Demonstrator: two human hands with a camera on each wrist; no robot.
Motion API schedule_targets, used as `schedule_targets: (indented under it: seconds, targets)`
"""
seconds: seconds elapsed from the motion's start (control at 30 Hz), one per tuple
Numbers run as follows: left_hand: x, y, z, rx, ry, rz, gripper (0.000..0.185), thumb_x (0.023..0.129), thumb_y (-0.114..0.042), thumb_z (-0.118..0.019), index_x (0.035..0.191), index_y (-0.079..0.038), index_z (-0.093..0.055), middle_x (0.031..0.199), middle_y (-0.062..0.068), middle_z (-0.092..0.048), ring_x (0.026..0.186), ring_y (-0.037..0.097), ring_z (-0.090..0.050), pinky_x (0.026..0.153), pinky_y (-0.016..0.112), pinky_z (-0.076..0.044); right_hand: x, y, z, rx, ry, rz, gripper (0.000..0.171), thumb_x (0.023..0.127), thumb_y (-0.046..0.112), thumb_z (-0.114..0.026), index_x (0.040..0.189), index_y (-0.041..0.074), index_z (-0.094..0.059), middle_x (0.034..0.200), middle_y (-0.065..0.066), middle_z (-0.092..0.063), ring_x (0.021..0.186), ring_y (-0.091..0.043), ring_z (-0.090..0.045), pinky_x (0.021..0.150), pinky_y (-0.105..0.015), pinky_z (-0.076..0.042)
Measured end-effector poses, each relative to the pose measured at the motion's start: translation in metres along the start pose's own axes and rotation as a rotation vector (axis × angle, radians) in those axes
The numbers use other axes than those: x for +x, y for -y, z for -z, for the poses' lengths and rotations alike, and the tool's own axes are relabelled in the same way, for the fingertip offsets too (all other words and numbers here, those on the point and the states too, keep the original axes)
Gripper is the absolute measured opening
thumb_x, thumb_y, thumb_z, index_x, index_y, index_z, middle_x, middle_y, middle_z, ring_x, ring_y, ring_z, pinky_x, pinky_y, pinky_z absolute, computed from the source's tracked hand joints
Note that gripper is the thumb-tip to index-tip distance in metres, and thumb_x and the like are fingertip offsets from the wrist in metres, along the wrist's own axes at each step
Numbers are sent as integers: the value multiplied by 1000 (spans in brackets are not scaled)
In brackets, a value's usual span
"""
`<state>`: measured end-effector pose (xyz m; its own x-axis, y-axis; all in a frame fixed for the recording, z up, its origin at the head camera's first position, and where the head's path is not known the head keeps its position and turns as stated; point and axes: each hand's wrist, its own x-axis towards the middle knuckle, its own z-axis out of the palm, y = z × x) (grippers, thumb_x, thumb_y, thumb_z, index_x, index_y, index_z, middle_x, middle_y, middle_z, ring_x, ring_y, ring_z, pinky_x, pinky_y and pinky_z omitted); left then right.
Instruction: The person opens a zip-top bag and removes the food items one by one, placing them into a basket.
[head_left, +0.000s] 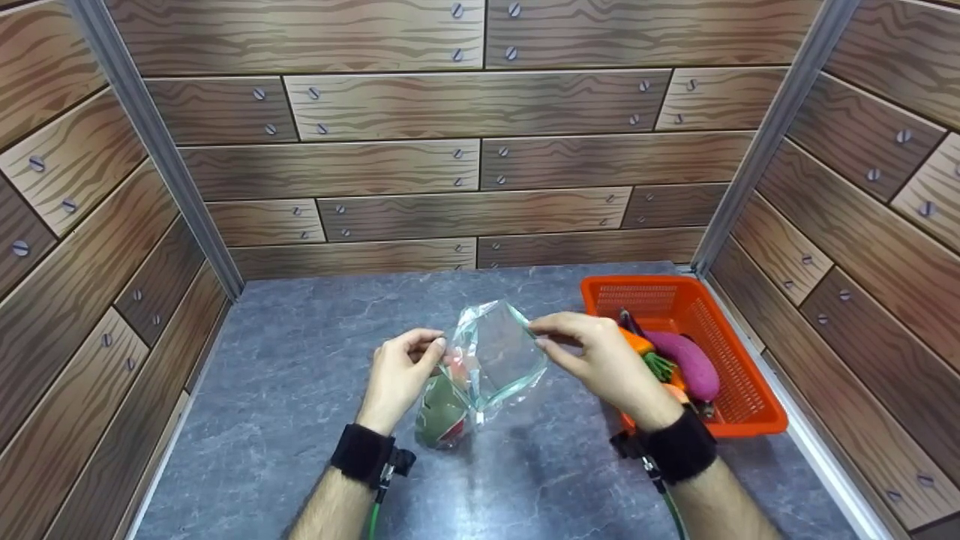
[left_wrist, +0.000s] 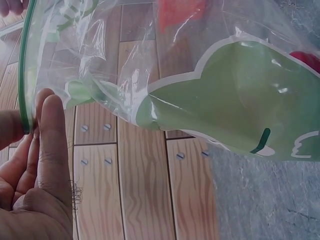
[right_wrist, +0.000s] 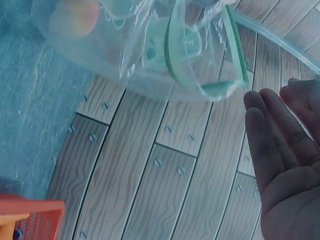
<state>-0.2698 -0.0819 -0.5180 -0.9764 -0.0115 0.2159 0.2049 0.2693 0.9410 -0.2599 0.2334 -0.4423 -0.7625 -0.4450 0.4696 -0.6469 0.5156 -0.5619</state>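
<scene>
A clear zip bag [head_left: 499, 352] with a green printed picture is held up over the grey tabletop [head_left: 285, 390], its mouth spread wide. My left hand [head_left: 437, 346] pinches the left side of the rim between thumb and fingers. My right hand [head_left: 536, 336] pinches the right side. In the left wrist view my fingers [left_wrist: 50, 135] press the green zip strip [left_wrist: 22, 75], and the bag [left_wrist: 235, 100] hangs beside them. Something red shows through the plastic near the top. In the right wrist view the bag [right_wrist: 135, 45] sags below my palm [right_wrist: 285, 165]. The bag's lower end hangs close to the tabletop.
An orange plastic basket [head_left: 742, 420] stands at the right by the wall. It holds a purple eggplant [head_left: 690, 364], a carrot [head_left: 637, 343] and other vegetables partly hidden by my right hand. Wood-patterned walls close the table on three sides.
</scene>
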Motion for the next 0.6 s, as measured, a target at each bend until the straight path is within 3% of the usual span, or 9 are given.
schedule_targets:
  seconds: [0.17,0.33,0.6]
  targets:
    - [1,-1,0,-3,3,-1,20,114,-14,-77,127,-2,-86,105,13,-90,92,22,-88,82,33,-76,4,1,-13,-32,55,12,25,110,7,-82,134,12,-88,129,-6,-90,117,-24,-87,104,-43,-74]
    - [0,-4,0,-4,8,-21,20,113,-15,-78,127,-2,-86,107,16,-89,91,19,-86,80,29,-75,12,-3,-31,-72,145,1,26,111,7,-80,137,7,-86,129,-12,-90,115,-28,-88,103,-44,-74]
    - [-1,-8,2,-25,18,-32,20,114,-13,-78,128,-2,-86,109,16,-88,90,19,-85,78,26,-74,22,-17,-49,-154,200,-27,22,112,8,-78,132,5,-87,122,-15,-91,107,-27,-89,90,-39,-76]
